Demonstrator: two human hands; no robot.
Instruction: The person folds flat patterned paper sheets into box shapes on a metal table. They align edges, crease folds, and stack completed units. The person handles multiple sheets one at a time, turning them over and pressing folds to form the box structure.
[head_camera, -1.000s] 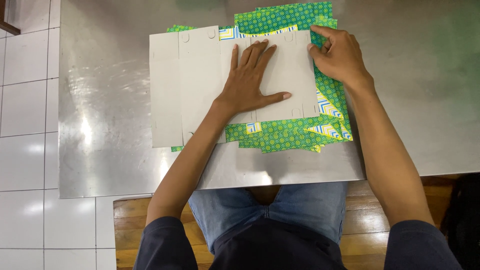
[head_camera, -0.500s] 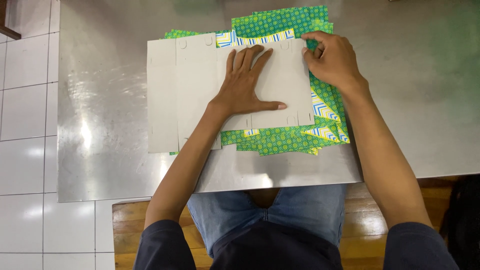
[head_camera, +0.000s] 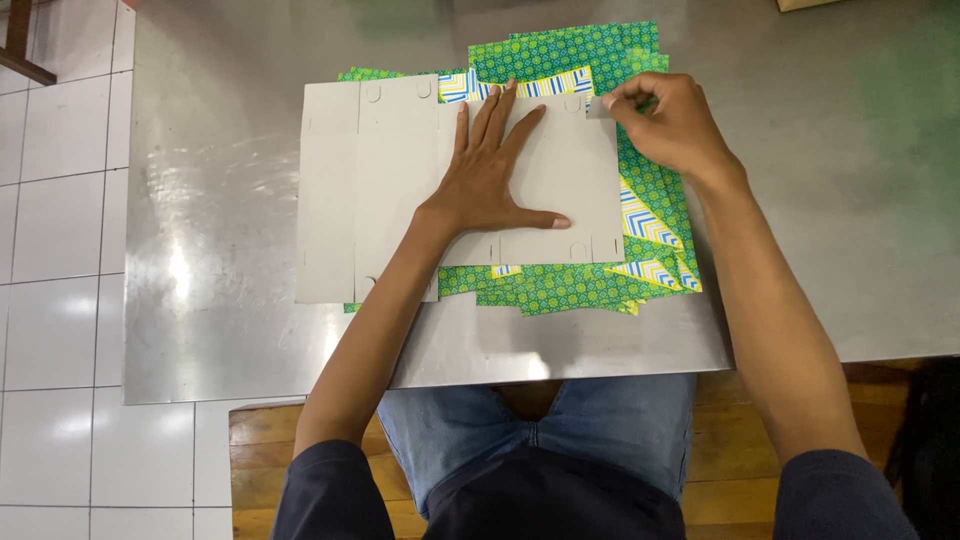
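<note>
Left hand (head_camera: 490, 185): fingers spread wide, palm flat on grey flat die-cut cardboard sheet (head_camera: 380, 190) lying on steel table (head_camera: 840, 200). Right hand (head_camera: 672, 125): fingertips pinched on the sheet's top right corner, over green patterned cardboard stack (head_camera: 570, 55).

Hands: two, the left hand (head_camera: 490, 180) and the right hand (head_camera: 670, 125).
Grey flat carton blank, plain side up: one (head_camera: 370, 190).
Green patterned carton blanks beneath it: a stack (head_camera: 570, 285); the number of sheets cannot be told.
Table: one, of bare metal (head_camera: 820, 220).
</note>
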